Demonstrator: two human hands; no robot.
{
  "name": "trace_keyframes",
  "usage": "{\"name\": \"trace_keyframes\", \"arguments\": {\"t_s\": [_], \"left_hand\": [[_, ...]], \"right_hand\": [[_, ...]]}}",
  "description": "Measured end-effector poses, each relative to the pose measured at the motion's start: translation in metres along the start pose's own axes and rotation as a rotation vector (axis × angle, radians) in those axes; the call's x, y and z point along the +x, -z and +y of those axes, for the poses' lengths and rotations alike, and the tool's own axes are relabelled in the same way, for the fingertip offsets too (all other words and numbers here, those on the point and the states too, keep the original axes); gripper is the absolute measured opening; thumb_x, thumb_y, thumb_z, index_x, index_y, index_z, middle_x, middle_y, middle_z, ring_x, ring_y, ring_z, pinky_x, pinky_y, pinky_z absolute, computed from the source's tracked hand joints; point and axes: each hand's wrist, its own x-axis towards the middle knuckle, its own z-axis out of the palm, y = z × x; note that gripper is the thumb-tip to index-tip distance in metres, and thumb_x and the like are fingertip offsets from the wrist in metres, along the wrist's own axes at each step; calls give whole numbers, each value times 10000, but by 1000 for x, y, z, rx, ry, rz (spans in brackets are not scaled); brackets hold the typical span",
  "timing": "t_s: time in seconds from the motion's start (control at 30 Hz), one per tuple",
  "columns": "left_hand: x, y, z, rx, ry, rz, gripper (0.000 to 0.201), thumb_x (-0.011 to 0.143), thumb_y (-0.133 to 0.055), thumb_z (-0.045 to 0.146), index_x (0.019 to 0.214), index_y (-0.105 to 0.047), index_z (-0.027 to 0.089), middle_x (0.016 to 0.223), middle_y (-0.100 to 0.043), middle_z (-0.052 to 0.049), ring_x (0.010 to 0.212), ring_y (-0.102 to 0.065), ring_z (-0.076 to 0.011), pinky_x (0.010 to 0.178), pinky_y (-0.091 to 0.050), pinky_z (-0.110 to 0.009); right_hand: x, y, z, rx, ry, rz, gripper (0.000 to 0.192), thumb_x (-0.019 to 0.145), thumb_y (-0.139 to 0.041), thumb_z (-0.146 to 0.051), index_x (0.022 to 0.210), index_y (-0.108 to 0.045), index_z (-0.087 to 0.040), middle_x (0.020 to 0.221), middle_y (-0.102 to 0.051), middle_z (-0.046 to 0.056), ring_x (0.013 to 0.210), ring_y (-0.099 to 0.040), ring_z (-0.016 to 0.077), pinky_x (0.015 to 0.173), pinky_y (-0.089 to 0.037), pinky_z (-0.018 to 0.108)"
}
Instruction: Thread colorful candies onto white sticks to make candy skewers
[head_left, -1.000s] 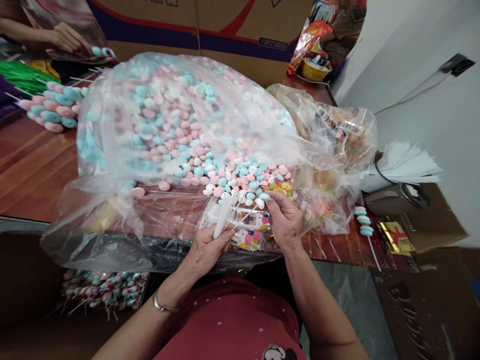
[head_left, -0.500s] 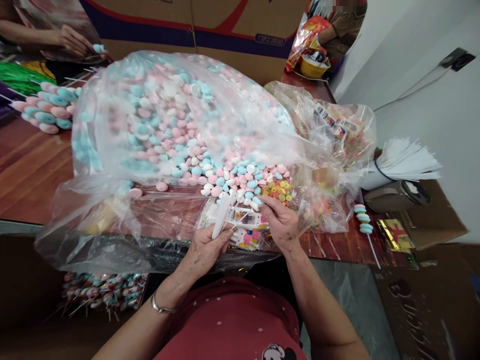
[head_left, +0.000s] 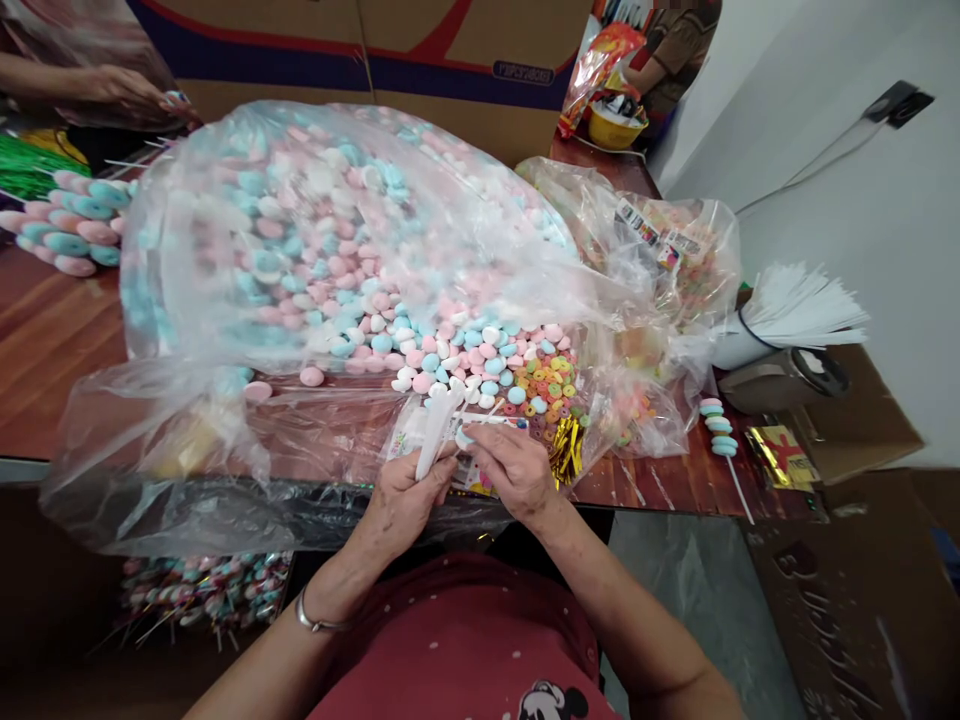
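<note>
My left hand (head_left: 401, 505) grips a bundle of white sticks (head_left: 436, 425) that points up toward the candy. Just beside it, my right hand (head_left: 510, 472) pinches a small pale blue candy (head_left: 463, 437) at the sticks' side. Both hands are at the mouth of a big clear plastic bag (head_left: 337, 260) full of pink, blue and white round candies (head_left: 450, 350). A patch of small coloured ring candies (head_left: 551, 385) lies just beyond my right hand. Printed packets under the hands are mostly hidden.
A finished candy skewer (head_left: 721, 440) lies at the right on the wooden table (head_left: 52, 340). White sticks in a holder (head_left: 795, 315) stand further right. More skewers (head_left: 71, 220) lie at far left by another person's hand (head_left: 124, 85). Cardboard boxes (head_left: 420, 50) stand behind.
My right hand has drawn back from the loose candies to the sticks, bringing a pale blue candy with it. The left hand holds the sticks as before.
</note>
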Motion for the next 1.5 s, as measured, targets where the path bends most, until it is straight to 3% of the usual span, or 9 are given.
{"name": "trace_keyframes", "arguments": {"t_s": [0.07,0.23,0.43,0.57,0.73,0.87,1.13,1.33,1.5], "left_hand": [[0,-1,-1,-22,7,16,369,765,-680,417,976,-750,122,464,-442,57,437,-348,-79,440,-282,-223],[0,-3,2,-76,20,60,387,737,-705,420,968,-732,111,452,-439,63,425,-352,-76,430,-268,-221],[-1,-3,3,-85,23,64,394,726,-714,410,969,-720,100,444,-455,63,421,-357,-74,419,-246,-217],[0,-4,1,-119,32,44,425,723,-721,430,980,-715,92,444,-432,70,416,-338,-69,416,-226,-216],[0,-3,0,-115,52,29,479,731,-718,481,1006,-717,89,457,-435,65,417,-322,-64,413,-204,-217],[-1,-2,1,-90,69,32,513,718,-722,507,1016,-715,90,459,-442,64,412,-315,-64,408,-193,-218],[-1,-1,-2,-92,68,45,458,730,-710,469,1006,-725,105,469,-468,55,417,-334,-65,409,-208,-215],[-2,-3,5,-120,72,58,441,702,-734,425,982,-720,85,456,-463,59,411,-336,-61,407,-209,-214],[-1,-1,3,-116,63,34,412,739,-712,420,992,-723,94,460,-471,57,415,-343,-60,411,-214,-214]], "right_hand": [[1,7,1,-30,-2,-20,306,959,-487,-266,1209,-661,-233,1056,-746,43,926,-706,170,850,-577,285],[12,46,28,-452,-197,195,257,957,-472,-270,1078,-692,-212,970,-726,83,919,-647,230,857,-513,374],[20,54,48,-828,-240,-65,210,937,-469,-206,851,-661,-192,822,-635,106,822,-531,251,735,-429,359],[21,53,50,-800,-263,-82,199,917,-463,-167,863,-655,-180,839,-635,111,837,-542,257,721,-433,355],[19,59,56,-506,-212,-41,269,925,-457,-187,1085,-669,-226,938,-656,67,904,-602,216,806,-496,337],[20,62,56,-404,-197,-44,275,931,-450,-196,1051,-696,-228,919,-657,67,904,-619,216,816,-518,348],[23,90,62,-239,-306,232,211,865,-532,-228,968,-715,-236,948,-721,39,886,-651,194,830,-517,335],[23,99,68,-260,-301,68,311,867,-512,-236,1143,-654,-237,1048,-717,47,884,-649,192,820,-511,340],[14,108,66,-602,-191,-142,226,868,-485,-168,980,-680,-191,922,-714,84,854,-620,226,775,-464,338]]}}
